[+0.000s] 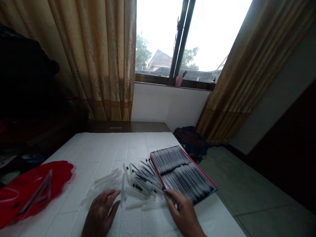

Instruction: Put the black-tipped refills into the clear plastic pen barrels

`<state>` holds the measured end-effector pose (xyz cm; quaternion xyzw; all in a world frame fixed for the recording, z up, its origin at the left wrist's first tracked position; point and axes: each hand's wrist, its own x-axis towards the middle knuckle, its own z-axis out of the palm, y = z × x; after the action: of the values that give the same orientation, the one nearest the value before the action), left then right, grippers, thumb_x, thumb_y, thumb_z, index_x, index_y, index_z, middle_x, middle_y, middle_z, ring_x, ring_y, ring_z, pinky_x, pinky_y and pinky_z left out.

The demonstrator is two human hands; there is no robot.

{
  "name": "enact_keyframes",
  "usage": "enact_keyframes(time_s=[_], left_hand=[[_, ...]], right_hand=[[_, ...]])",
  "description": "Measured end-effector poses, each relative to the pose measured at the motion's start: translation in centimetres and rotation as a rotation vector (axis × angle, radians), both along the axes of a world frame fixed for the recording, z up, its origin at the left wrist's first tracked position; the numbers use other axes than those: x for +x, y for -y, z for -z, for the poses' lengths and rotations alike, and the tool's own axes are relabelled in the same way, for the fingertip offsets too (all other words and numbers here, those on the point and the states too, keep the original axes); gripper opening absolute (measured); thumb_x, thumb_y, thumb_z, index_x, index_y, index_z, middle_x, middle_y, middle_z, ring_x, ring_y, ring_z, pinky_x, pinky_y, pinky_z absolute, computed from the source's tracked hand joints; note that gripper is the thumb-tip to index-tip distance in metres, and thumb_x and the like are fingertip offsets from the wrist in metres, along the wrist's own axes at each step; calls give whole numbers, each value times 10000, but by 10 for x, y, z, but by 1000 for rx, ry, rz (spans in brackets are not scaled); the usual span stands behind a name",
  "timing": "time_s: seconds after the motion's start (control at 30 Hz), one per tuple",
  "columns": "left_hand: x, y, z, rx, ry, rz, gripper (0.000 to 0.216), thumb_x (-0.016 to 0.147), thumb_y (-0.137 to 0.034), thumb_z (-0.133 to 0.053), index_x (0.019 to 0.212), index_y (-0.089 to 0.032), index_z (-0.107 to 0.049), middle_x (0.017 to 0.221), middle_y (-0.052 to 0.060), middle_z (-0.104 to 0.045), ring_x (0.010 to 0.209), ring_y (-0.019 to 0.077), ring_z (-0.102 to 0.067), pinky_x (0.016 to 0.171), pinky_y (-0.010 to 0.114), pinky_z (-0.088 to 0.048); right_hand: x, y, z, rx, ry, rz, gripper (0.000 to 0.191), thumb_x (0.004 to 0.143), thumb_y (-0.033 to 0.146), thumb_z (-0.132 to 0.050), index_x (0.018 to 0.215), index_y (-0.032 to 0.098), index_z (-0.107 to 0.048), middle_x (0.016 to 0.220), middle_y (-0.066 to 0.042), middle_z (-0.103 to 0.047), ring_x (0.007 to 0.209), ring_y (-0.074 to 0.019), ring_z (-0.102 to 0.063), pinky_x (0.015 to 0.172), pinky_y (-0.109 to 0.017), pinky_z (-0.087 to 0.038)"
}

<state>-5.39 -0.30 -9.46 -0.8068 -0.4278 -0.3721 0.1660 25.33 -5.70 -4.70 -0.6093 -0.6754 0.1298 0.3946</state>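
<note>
My left hand (102,212) lies on the white table (108,151), fingers stretched out and slightly apart, tips next to several clear pen barrels (108,177). My right hand (181,210) rests at the near edge of a loose pile of pens with black tips (144,181); its fingers are curled toward the pile, and what they hold, if anything, is hidden. Right of the pile sits a flat pink-edged box (213,185) filled with rows of pens.
A red plastic tray (14,194) at the table's left holds a few clear tubes. Beyond the table are a dark wooden ledge (128,126), curtains and a window. A dark bag (191,140) lies on the floor to the right.
</note>
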Motion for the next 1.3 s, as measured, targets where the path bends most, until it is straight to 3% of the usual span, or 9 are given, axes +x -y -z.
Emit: enact_keyframes(time_s=[0.07,0.13,0.27,0.43,0.57,0.87,1.03,1.17,1.3], left_hand=[[2,4,-4,-3,-58,53,359,882,-457,-494,1175,-262,-569,1047,46,-666,972,194,-620,841,314,-492],[5,6,-6,13,-117,116,387,869,-480,-517,1187,-266,-563,1046,41,-671,972,194,-622,845,313,-488],[8,7,-8,-1,-96,184,228,941,-358,-432,1023,-267,-624,851,5,-686,792,145,-642,761,276,-499],[0,10,-7,-25,-14,83,264,950,-381,-401,952,-240,-625,794,10,-674,730,143,-641,685,260,-515],[-2,13,-9,-20,-15,59,275,954,-393,-387,964,-243,-618,804,5,-679,730,139,-645,681,258,-520],[1,15,-8,-30,-26,60,260,955,-392,-388,990,-247,-601,809,1,-689,728,139,-655,684,263,-525],[2,16,-10,-43,-8,75,222,960,-354,-388,951,-241,-580,790,-7,-683,715,134,-653,683,261,-528],[3,16,-11,-71,-17,78,241,958,-370,-382,935,-249,-589,802,0,-679,714,134,-650,663,251,-532],[3,17,-10,-71,-21,70,243,957,-371,-384,940,-251,-594,820,8,-680,736,140,-652,677,256,-532]], right_hand=[[-27,1,10,-34,-119,-200,226,785,165,-556,921,247,-716,849,-36,-744,775,-185,-690,693,-233,-501],[-52,-1,21,-115,-206,-283,217,742,141,-583,886,228,-721,822,-46,-745,735,-193,-687,670,-247,-501],[-79,-13,41,-242,-531,-246,147,696,204,-646,825,179,-713,776,-78,-734,702,-217,-671,642,-291,-499],[-74,-24,55,-382,-966,-158,317,644,358,-736,889,170,-665,734,-42,-691,506,-135,-580,437,-226,-425],[-67,-25,60,-462,-1005,-178,313,645,357,-745,872,157,-664,725,-53,-705,471,-116,-574,359,-169,-327],[-67,-24,54,-477,-1007,-146,402,626,521,-736,772,151,-677,623,-45,-686,389,-89,-511,331,-160,-293],[-67,-26,61,-358,-981,-106,344,634,504,-739,702,168,-717,548,-10,-630,455,-112,-531,442,-199,-403],[-64,-26,75,-281,-928,-75,300,655,482,-727,733,194,-752,606,-23,-655,540,-150,-574,519,-227,-456],[-63,-25,77,-293,-966,-37,299,599,468,-767,722,196,-749,627,-32,-675,586,-183,-605,540,-245,-477]])
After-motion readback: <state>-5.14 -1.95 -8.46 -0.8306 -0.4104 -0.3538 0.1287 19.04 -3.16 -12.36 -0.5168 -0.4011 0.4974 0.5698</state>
